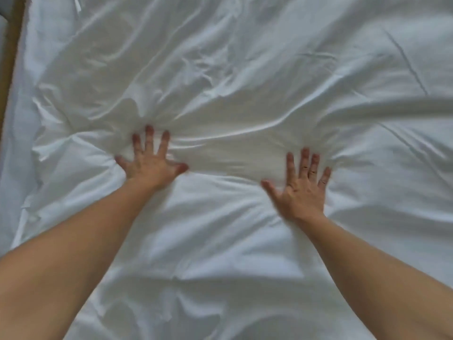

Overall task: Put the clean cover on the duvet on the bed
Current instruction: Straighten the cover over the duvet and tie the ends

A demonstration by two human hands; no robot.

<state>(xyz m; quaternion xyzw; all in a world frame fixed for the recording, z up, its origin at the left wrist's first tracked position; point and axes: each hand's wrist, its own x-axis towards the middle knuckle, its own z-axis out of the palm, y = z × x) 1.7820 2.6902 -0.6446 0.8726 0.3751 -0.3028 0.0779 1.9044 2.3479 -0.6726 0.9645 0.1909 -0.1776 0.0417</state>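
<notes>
Two bare arms reach out from the bottom. Under them, and on every side of them, lies the white cover (228, 241). It looks soft and puffy, so I think the duvet is already inside it, but I cannot see the duvet itself.

The left hand (150, 164) lies flat on the cover with its fingers spread wide. The right hand (302, 186) lies flat too, fingers straight and closer together. Neither hand grabs anything. Both just press down. I think they are flat like this to push the bumps out and make the cover smooth.

Between the two hands the cloth is pulled tight and dips a little. Just past the fingertips of both hands, the cover bunches up into many small wrinkles (220, 133). Farther away from the hands there are bigger folds, and one long crease (407, 62) runs far off past the right hand. Way out beyond the left hand, at the edge, is a brown strip (11, 60).
</notes>
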